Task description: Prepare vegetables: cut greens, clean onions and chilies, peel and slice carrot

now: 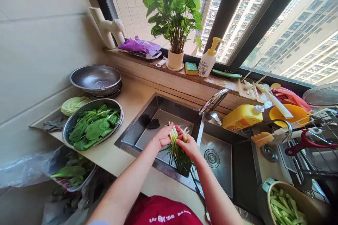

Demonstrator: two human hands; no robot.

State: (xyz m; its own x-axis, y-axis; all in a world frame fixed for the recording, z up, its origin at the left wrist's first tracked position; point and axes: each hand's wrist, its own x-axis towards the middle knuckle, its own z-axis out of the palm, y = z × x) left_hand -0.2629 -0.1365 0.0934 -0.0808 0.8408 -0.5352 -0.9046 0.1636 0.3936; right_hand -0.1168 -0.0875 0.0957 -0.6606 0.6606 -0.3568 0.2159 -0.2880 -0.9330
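Over the left basin of the steel sink (142,137), a bunch of scallions (174,144) is held with the white ends up and the dark green tops hanging down. My left hand (166,135) is closed around the bunch from the left. On the other side, my right hand (188,145) pinches a few stalks near their white ends, close to the left fingers. A dark scrubber or cloth (153,123) lies in the basin to the left. The chrome faucet (213,100) rises behind the divider between the basins.
On the left counter stand a bowl of leafy greens (66,132), a cabbage (74,104) and a metal pan (79,77). A waste bin (89,175) sits below. Rightward are a yellow bottle (239,117), a dish rack (314,168) and a pot of cut greens (264,197).
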